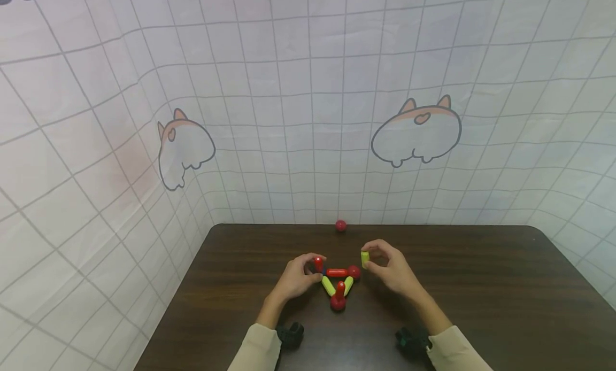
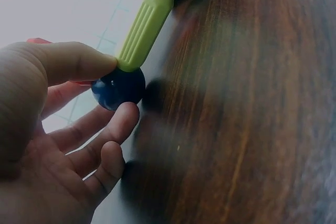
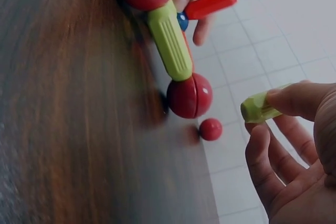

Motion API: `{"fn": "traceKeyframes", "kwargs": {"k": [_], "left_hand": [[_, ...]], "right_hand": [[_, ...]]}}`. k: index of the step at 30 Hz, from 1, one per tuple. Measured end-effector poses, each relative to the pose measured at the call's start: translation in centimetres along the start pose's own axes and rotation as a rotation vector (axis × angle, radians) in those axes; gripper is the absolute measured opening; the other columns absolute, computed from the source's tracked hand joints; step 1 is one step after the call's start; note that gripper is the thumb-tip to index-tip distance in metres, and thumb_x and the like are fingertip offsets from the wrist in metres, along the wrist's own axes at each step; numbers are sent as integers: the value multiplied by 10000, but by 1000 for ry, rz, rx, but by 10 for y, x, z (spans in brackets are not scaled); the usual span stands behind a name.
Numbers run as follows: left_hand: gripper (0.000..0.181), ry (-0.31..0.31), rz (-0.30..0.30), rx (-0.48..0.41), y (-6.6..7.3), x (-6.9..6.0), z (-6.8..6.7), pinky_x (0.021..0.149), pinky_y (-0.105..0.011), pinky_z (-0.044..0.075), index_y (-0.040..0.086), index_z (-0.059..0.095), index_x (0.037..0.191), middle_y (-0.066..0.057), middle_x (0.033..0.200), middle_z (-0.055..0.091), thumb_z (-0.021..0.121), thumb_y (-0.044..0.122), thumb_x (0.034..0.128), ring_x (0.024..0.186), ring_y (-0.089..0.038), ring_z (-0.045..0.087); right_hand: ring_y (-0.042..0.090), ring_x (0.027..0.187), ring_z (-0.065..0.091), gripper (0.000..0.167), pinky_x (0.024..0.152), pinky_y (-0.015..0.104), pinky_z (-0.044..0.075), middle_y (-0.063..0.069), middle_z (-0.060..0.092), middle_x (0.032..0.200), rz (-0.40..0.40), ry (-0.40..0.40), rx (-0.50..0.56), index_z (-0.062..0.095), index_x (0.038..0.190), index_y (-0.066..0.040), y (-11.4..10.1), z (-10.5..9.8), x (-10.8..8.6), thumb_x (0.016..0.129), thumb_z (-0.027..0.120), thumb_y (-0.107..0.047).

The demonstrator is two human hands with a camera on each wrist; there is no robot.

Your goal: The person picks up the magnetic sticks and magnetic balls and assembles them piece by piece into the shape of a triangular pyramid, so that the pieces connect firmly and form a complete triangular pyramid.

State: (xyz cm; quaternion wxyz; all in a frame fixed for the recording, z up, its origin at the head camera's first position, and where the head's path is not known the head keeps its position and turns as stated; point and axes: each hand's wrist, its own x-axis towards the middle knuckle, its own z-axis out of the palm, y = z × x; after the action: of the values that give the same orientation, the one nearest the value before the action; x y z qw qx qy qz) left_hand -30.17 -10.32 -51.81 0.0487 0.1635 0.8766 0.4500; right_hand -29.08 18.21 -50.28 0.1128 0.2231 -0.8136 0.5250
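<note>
A triangle of rods and balls lies on the table. Its corners are a blue ball, a right red ball and a front red ball. Two yellow-green rods and a red rod join them. One upright red rod stands at the blue corner, another upright red rod on the front ball. My left hand holds the blue corner between thumb and fingers. Right of the triangle, my right hand pinches a loose yellow-green rod, held apart from the balls.
A single red ball sits at the table's back edge, near the white grid-patterned curtain. The dark wooden table extends to both sides. Each wrist wears a dark camera mount.
</note>
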Motion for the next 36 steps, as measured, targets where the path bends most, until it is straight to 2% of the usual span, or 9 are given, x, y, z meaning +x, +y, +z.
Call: {"fn": "traceKeyframes", "kwargs": {"k": [5,8,13,17,20,30,36], "left_hand": [[275,3,3,17,1,0,0,634,-273,472,138,735,1175,-94,1114,665,729,127,900,750,-132,577],[258,3,0,17,1,0,0,637,-276,475,139,739,1159,-95,1119,665,727,135,901,757,-130,577],[260,1,-4,15,1,-1,1,630,-284,474,135,739,1157,-103,1129,661,728,138,897,763,-136,577],[257,0,-7,17,0,0,1,629,-288,474,139,739,1154,-112,1149,662,726,140,897,760,-142,577],[254,-3,-8,20,0,0,1,630,-292,471,144,737,1156,-110,1152,665,721,142,902,757,-146,577],[254,-3,-6,17,-1,1,3,658,-295,480,146,735,1170,-109,1172,672,711,134,918,766,-145,583],[293,13,-14,0,-2,1,3,613,-275,470,137,705,1217,-96,1138,698,712,138,924,717,-127,581]], "right_hand": [[225,941,687,322,825,397,562,92,719,1022,-12,7,-16,663,1125,-99,0,7,1,854,775,32],[210,940,683,322,816,422,566,81,717,1013,-10,11,-15,660,1117,-105,-1,10,1,850,778,33],[242,960,690,320,813,370,559,76,717,1017,-15,8,-16,652,1103,-109,-2,16,1,846,783,29],[301,978,689,319,760,311,553,85,708,1029,-12,7,-11,646,1093,-112,-2,20,2,847,777,43],[286,977,682,321,709,270,541,90,698,1032,-7,6,-9,642,1088,-114,-1,23,3,845,776,47],[337,1006,673,308,706,284,553,101,692,1011,24,-18,11,633,1074,-126,1,27,4,858,749,60],[315,1009,668,293,696,279,540,84,695,1006,35,-42,4,642,1083,-136,1,26,4,871,747,37]]}}
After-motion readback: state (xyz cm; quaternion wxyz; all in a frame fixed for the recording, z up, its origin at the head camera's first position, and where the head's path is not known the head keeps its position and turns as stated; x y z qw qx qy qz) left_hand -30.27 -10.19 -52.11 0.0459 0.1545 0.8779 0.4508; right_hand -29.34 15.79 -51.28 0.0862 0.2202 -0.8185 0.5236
